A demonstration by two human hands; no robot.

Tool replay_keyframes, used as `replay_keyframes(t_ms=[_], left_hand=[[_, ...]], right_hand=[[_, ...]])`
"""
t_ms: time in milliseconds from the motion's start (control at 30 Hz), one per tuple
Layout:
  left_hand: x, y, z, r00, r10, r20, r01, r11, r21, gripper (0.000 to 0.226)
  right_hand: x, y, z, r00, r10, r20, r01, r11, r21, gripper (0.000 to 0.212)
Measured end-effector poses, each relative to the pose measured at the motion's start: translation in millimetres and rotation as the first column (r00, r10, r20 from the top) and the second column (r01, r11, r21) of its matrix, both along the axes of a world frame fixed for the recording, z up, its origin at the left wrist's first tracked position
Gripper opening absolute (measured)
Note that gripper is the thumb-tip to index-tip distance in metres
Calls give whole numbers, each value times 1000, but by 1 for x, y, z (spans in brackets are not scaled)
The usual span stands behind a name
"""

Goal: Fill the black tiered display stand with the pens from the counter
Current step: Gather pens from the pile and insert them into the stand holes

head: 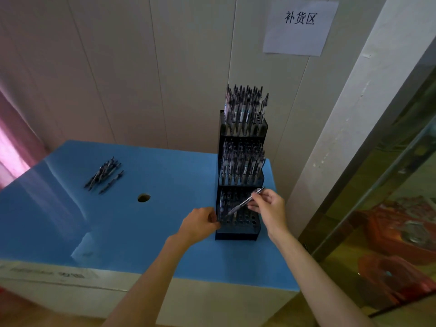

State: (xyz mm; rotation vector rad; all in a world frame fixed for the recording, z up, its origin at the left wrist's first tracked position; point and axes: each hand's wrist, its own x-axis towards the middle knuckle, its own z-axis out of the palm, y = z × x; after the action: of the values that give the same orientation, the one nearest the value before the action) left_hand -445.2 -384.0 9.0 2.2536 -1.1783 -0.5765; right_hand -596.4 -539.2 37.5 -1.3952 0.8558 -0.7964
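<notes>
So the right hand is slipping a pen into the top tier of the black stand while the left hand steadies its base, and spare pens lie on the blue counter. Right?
Not quite: the head view shows the right hand angling the pen into the bottom tier of the black stand, not the top one, which already looks packed. The rest holds: the left hand steadies the base and spare pens lie on the blue counter.

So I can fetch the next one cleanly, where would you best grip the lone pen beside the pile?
Probably pinch the lone pen mid-barrel from above, fingers across its long axis. It lies flat on the counter, slightly apart from the pile, so its right side looks open.
</notes>
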Motion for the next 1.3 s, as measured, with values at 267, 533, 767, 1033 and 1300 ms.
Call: replay_keyframes(t_ms=[267,533,767,1033,1300], left_hand=[[13,9,-3,964,58,260,-45,997,-57,20],[18,8,-1,946,72,315,-57,997,-58,22],[18,7,3,954,68,292,-54,997,-55,18],[12,9,15,957,74,280,-63,997,-49,17],[3,16,34,943,129,305,-122,992,-45,22]], right_hand=[[-3,-11,-5,968,-83,-237,-43,873,-485,8],[4,-8,-10,926,-72,-371,-183,775,-605,8],[11,-8,-18,841,-22,-540,-359,724,-589,13],[8,-6,-28,762,-36,-647,-393,769,-505,19],[0,2,-13,704,-38,-709,-473,719,-509,11]])
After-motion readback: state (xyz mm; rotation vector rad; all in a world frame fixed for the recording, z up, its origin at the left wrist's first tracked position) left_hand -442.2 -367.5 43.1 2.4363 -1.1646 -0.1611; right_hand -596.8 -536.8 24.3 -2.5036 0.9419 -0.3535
